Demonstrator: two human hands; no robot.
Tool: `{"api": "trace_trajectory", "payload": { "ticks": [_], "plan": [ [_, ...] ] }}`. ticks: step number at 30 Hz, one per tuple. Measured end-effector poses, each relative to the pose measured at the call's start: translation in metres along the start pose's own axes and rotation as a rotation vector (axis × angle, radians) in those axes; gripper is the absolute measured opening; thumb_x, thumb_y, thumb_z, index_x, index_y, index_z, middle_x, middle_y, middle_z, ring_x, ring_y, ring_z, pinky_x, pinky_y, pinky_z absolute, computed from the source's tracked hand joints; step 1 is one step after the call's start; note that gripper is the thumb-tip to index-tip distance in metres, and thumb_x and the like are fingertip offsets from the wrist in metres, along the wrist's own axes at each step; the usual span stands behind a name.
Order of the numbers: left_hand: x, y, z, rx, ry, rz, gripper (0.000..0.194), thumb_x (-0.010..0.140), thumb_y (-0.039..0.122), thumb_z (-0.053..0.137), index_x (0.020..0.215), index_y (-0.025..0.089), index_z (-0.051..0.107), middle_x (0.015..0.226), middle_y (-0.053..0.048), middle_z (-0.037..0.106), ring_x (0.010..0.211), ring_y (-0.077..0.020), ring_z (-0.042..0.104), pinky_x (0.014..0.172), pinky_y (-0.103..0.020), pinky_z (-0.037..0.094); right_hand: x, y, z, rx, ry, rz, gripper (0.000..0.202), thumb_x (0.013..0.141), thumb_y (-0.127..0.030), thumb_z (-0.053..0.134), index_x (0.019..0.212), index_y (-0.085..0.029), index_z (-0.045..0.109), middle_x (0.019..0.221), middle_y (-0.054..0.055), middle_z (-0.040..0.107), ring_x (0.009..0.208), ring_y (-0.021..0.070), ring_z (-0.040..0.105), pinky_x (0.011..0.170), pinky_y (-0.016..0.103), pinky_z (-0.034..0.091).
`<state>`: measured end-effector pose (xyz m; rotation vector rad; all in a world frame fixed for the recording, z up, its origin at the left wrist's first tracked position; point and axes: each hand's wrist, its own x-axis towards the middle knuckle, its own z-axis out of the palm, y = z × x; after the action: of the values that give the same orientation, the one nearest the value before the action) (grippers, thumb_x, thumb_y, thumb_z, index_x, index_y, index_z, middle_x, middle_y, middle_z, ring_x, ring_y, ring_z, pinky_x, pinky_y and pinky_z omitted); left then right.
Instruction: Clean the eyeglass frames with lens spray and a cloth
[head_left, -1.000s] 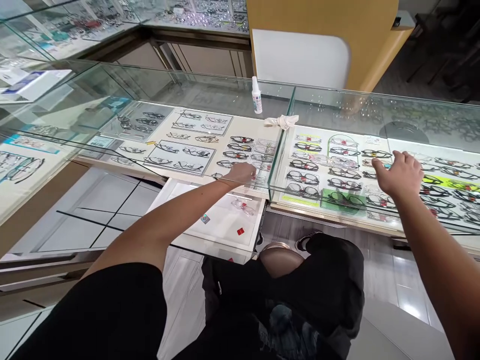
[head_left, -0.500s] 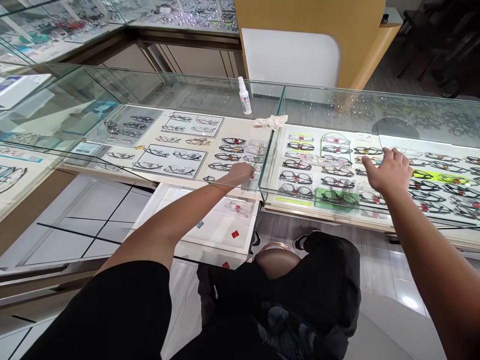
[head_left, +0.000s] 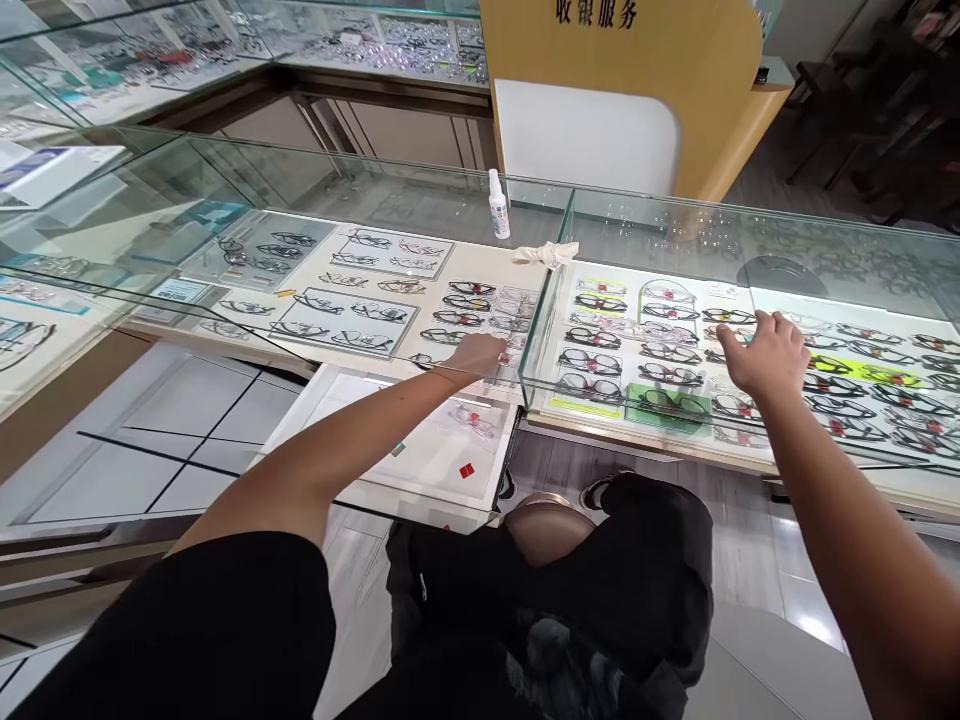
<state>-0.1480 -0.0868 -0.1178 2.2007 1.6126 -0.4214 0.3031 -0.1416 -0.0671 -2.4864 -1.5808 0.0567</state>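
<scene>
My left hand (head_left: 480, 356) reaches into the display case from the near side, its fingers pinched on a pair of clear-framed eyeglasses (head_left: 513, 344) with a red tag. The hand partly hides those glasses. Rows of eyeglasses with dark frames (head_left: 459, 319) lie on the white shelf just left of it. On the right, my right hand (head_left: 772, 356) rests with spread fingers on the glass top of the counter (head_left: 652, 240), holding nothing. More eyeglasses (head_left: 670, 373) are laid out in rows beneath the glass there.
A white spray bottle (head_left: 499, 208) and a crumpled pale cloth (head_left: 546, 255) sit on the glass top. Below my left arm a white drawer (head_left: 431, 485) is pulled out, holding clear glasses (head_left: 472, 420) and a red tag (head_left: 467, 471). A glass divider (head_left: 546, 290) separates the cases.
The view has tilted up slightly, so everything sits a little lower in the picture. Both hands stay in nearly the same places, the left still at the clear eyeglasses.
</scene>
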Motion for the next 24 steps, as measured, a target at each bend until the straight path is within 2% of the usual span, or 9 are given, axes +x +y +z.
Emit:
{"api": "trace_trajectory", "payload": {
  "ticks": [2,5,9,12,14,17,20,22,24],
  "plan": [
    [-0.021,0.000,0.003,0.054,-0.032,-0.047,0.034,0.085,0.027,0.066,0.115,0.012,0.073,0.111,-0.025,0.077,0.110,-0.0400,0.072,0.087,-0.043,0.051,0.002,0.002,0.002,-0.005,-0.001,-0.004,0.092,0.100,-0.074,0.034,0.167,-0.012,0.039,0.178,0.024,0.033,0.164,0.0452,0.030,0.130,0.064,0.029],
    [-0.067,0.009,0.005,0.097,-0.152,-0.039,0.017,0.078,0.026,0.072,0.093,0.018,0.073,0.096,-0.017,0.078,0.092,-0.0337,0.073,0.076,-0.037,0.049,0.004,0.004,0.006,-0.017,0.006,-0.016,0.094,0.100,-0.076,0.031,0.167,-0.011,0.038,0.177,0.024,0.034,0.164,0.0452,0.030,0.130,0.064,0.029],
    [-0.129,0.048,-0.022,-0.079,-0.403,0.323,0.008,0.085,0.031,0.064,0.082,0.025,0.066,0.080,-0.005,0.073,0.070,-0.0220,0.065,0.061,-0.032,0.037,0.007,0.006,0.009,-0.041,0.007,-0.031,0.092,0.102,-0.073,0.029,0.168,-0.008,0.035,0.177,0.026,0.033,0.163,0.0452,0.029,0.130,0.064,0.028],
    [-0.148,0.092,-0.061,-0.175,-0.337,0.520,0.014,0.092,0.033,0.055,0.083,0.025,0.064,0.067,-0.001,0.062,0.061,-0.0188,0.056,0.058,-0.034,0.033,0.007,0.005,0.009,-0.044,0.008,-0.027,0.090,0.103,-0.071,0.029,0.168,-0.008,0.035,0.177,0.026,0.032,0.163,0.0445,0.029,0.129,0.064,0.028],
    [-0.141,0.123,-0.087,-0.149,-0.217,0.602,0.016,0.092,0.032,0.056,0.080,0.024,0.063,0.065,-0.001,0.059,0.059,-0.0178,0.051,0.059,-0.035,0.031,0.006,0.004,0.008,-0.030,0.015,-0.023,0.090,0.103,-0.071,0.030,0.167,-0.008,0.037,0.177,0.025,0.033,0.163,0.0439,0.029,0.130,0.062,0.028],
    [-0.103,0.162,-0.115,-0.106,0.021,0.645,0.027,0.097,0.033,0.051,0.077,0.021,0.064,0.068,-0.002,0.062,0.061,-0.0167,0.051,0.062,-0.034,0.031,0.004,0.003,0.006,-0.008,0.030,-0.023,0.090,0.102,-0.071,0.031,0.167,-0.008,0.038,0.177,0.024,0.035,0.163,0.0428,0.030,0.131,0.060,0.027],
    [-0.053,0.187,-0.128,-0.031,0.341,0.530,0.030,0.101,0.038,0.053,0.087,0.019,0.073,0.079,-0.006,0.072,0.075,-0.0213,0.063,0.071,-0.034,0.038,0.004,0.002,0.005,0.007,0.022,-0.020,0.090,0.102,-0.071,0.031,0.167,-0.009,0.038,0.177,0.024,0.035,0.163,0.0425,0.030,0.131,0.060,0.026],
    [-0.024,0.196,-0.131,0.056,0.421,0.453,0.024,0.096,0.035,0.062,0.095,0.018,0.077,0.090,-0.010,0.077,0.088,-0.0265,0.069,0.078,-0.035,0.043,0.004,0.001,0.004,0.012,0.011,-0.019,0.089,0.103,-0.070,0.032,0.167,-0.009,0.037,0.177,0.024,0.033,0.164,0.0428,0.029,0.132,0.060,0.026],
    [-0.004,0.201,-0.129,0.138,0.414,0.417,0.020,0.092,0.030,0.067,0.099,0.016,0.081,0.097,-0.013,0.080,0.096,-0.0302,0.072,0.082,-0.037,0.046,0.004,0.000,0.004,0.008,0.003,-0.020,0.089,0.103,-0.070,0.031,0.167,-0.008,0.037,0.178,0.024,0.033,0.164,0.0430,0.028,0.132,0.060,0.026]
  ]
}}
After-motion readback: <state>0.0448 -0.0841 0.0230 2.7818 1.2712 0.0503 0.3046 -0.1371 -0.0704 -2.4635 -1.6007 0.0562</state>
